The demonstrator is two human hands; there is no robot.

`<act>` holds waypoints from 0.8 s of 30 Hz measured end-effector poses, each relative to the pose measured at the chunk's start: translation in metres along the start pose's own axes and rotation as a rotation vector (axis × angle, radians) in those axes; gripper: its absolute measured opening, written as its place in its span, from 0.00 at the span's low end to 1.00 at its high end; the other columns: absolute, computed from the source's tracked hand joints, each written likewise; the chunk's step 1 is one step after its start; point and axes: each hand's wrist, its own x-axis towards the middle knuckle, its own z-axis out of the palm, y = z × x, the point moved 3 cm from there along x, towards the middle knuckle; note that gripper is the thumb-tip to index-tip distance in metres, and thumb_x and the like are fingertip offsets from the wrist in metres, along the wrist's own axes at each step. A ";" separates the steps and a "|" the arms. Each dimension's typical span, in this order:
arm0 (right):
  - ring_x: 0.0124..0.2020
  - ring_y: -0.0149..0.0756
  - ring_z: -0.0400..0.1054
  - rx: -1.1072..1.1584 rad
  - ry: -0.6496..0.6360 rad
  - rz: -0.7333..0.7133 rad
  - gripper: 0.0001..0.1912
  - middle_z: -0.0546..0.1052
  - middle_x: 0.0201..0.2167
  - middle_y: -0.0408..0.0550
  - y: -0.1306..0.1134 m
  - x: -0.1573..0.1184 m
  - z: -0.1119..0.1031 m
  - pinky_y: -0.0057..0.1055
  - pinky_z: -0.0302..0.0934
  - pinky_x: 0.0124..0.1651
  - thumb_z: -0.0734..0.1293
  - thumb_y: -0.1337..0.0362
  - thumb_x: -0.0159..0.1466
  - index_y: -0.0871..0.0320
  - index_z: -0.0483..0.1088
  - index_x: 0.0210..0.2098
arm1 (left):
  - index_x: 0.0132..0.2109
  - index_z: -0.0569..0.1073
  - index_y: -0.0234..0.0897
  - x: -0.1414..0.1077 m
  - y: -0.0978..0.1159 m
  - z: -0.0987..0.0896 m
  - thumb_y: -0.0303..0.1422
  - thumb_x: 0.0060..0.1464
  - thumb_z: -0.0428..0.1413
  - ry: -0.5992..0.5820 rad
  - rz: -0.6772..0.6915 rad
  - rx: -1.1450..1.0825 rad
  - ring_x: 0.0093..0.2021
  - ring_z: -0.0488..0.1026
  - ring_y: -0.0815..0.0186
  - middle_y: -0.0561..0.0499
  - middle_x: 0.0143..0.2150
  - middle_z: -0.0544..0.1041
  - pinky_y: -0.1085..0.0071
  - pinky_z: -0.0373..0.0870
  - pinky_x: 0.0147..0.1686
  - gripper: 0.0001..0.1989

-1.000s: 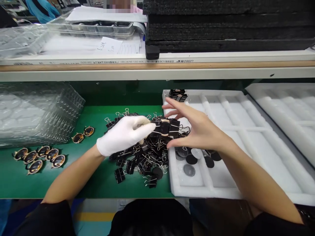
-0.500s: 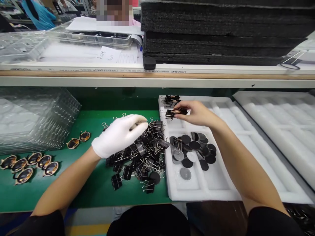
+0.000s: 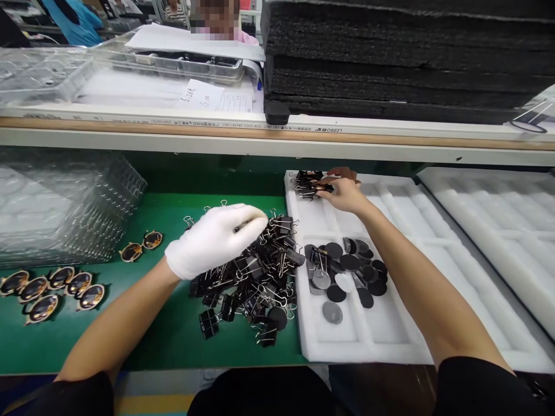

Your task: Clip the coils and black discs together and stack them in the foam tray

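Right hand (image 3: 344,195), grip pinching binder clips (image 3: 323,188) at the far left corner of the white tray (image 3: 333,353). Gloved left hand (image 3: 219,240) over the clip pile (image 3: 255,283), left of the tray; whether its grip holds anything cannot be told.

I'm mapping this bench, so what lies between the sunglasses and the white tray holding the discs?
The head view shows green table, then a heap of black binder clips partly covered by the gloved left hand.
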 end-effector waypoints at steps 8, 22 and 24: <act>0.66 0.70 0.53 -0.035 0.025 -0.027 0.18 0.65 0.65 0.61 -0.013 0.002 0.011 0.65 0.53 0.61 0.68 0.55 0.65 0.53 0.80 0.51 | 0.49 0.80 0.44 -0.003 0.000 -0.001 0.43 0.70 0.49 -0.060 0.009 0.021 0.46 0.78 0.65 0.56 0.47 0.83 0.69 0.70 0.48 0.16; 0.45 0.51 0.76 0.089 -0.591 -0.242 0.26 0.81 0.46 0.55 -0.056 -0.113 -0.043 0.42 0.71 0.46 0.74 0.48 0.58 0.55 0.76 0.51 | 0.51 0.80 0.48 -0.026 -0.013 -0.063 0.48 0.67 0.48 0.034 -0.096 0.327 0.46 0.79 0.60 0.55 0.49 0.83 0.66 0.72 0.45 0.19; 0.46 0.52 0.76 0.075 -0.609 -0.257 0.25 0.81 0.46 0.53 -0.059 -0.129 -0.038 0.42 0.71 0.47 0.74 0.49 0.59 0.54 0.77 0.52 | 0.51 0.80 0.45 -0.037 -0.013 -0.084 0.46 0.68 0.48 0.208 -0.179 0.261 0.45 0.80 0.63 0.54 0.46 0.84 0.69 0.72 0.44 0.19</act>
